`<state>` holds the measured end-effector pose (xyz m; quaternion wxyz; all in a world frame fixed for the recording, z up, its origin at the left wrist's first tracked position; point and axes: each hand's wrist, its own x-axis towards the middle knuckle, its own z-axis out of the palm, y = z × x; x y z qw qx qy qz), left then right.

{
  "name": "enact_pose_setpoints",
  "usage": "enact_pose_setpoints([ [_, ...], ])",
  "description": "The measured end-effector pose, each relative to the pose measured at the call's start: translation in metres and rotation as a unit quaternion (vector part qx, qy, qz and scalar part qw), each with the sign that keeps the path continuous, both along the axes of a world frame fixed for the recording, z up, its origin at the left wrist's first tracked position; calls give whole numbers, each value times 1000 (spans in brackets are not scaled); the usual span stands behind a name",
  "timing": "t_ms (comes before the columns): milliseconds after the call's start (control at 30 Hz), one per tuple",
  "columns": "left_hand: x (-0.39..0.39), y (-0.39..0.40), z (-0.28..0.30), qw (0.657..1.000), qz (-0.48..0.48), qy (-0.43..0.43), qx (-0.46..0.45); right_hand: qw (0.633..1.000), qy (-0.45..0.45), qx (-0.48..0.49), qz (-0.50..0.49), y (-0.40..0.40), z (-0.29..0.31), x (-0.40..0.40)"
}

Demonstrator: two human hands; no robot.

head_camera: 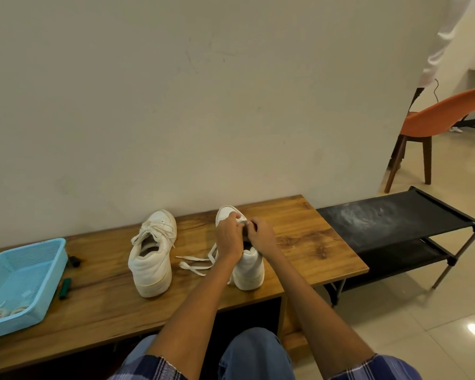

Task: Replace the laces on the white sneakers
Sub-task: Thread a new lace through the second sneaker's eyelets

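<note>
Two white sneakers stand on the wooden table (107, 305), toes toward the wall. The left sneaker (152, 253) is laced and untouched. Over the right sneaker (248, 270) both hands meet at the eyelet area. My left hand (229, 237) and my right hand (261, 235) each pinch the white lace (195, 263) near the front of the shoe. The lace's loose flat ends trail onto the table to the left of that shoe. My fingers hide the tongue and eyelets.
A light blue plastic basket (30, 272) at the table's left end holds more white laces (0, 314). Green-handled tools (65, 287) lie beside it. A black fabric shoe rack (395, 223) stands right of the table, an orange chair (433, 119) behind it.
</note>
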<state>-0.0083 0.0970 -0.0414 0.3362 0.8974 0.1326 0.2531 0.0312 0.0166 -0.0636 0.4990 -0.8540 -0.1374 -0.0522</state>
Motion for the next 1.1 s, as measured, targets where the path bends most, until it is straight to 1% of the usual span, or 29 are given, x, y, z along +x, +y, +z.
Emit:
enact_pose_setpoints([
  [67, 1, 2, -6, 999, 20, -13, -47, 998, 37, 43, 4, 0, -2, 0],
  [133, 4, 3, -10, 998, 23, -21, -63, 983, 126, 130, -1, 0, 1, 2],
  [200, 6, 4, -13, 997, 27, -24, -68, 962, 209, 175, 1, -2, 9, 8],
  [267, 8, 6, -16, 997, 28, -23, -65, 958, 251, 134, 22, -5, 21, 14],
  [333, 10, 6, -19, 996, 34, -23, -73, 961, 268, 64, 36, -5, 29, 20],
  [400, 11, 6, -19, 996, 53, -25, -73, 966, 255, 18, 33, -3, 35, 25],
  [433, 10, 6, -19, 995, 68, -26, -73, 968, 247, 28, 26, -3, 38, 27],
  [467, 9, 5, -18, 993, 83, -28, -79, 966, 248, 77, 10, -2, 41, 30],
  [500, 8, 4, -17, 991, 98, -30, -86, 950, 263, 169, -9, 0, 45, 32],
  [533, 8, 4, -15, 990, 108, -33, -86, 918, 280, 279, -29, -1, 50, 33],
  [567, 7, 3, -14, 989, 116, -33, -82, 878, 292, 376, -54, -5, 56, 35],
  [600, 6, 3, -13, 989, 122, -31, -76, 848, 287, 437, -81, -11, 60, 37],
  [633, 6, 3, -12, 989, 126, -27, -72, 848, 268, 445, -108, -18, 63, 39],
  [667, 5, 2, -12, 989, 129, -22, -71, 868, 238, 418, -125, -26, 63, 40],
  [700, 4, 2, -12, 988, 131, -19, -73, 906, 195, 354, -127, -34, 63, 41],
  [733, 3, 2, -12, 988, 131, -16, -73, 950, 146, 257, -98, -41, 63, 40],
  [767, 3, 3, -12, 989, 132, -15, -72, 985, 105, 130, -44, -45, 62, 39],
  [800, 3, 3, -12, 989, 132, -13, -71, 996, 89, -1, 24, -46, 59, 38],
  [833, 3, 3, -12, 989, 133, -9, -71, 985, 101, -112, 87, -47, 54, 35],
  [867, 4, 3, -12, 988, 134, -5, -71, 966, 126, -176, 137, -46, 52, 31],
  [900, 4, 3, -12, 988, 135, -2, -71, 960, 139, -189, 152, -46, 49, 28],
  [933, 4, 2, -12, 988, 136, 0, -69, 970, 131, -156, 133, -46, 47, 26],
  [967, 3, 2, -11, 988, 137, 2, -69, 987, 119, -85, 72, -47, 46, 25],
  [1000, 3, 3, -10, 988, 139, 3, -70, 994, 109, 7, -29, -48, 44, 26],
  [1033, 2, 3, -9, 988, 141, 6, -70, 979, 91, 97, -157, -51, 43, 29],
  [1067, 2, 2, -9, 988, 141, 9, -66, 947, 70, 160, -268, -55, 47, 29],
  [1100, 1, 2, -9, 988, 140, 12, -61, 920, 55, 180, -344, -60, 49, 31],
])
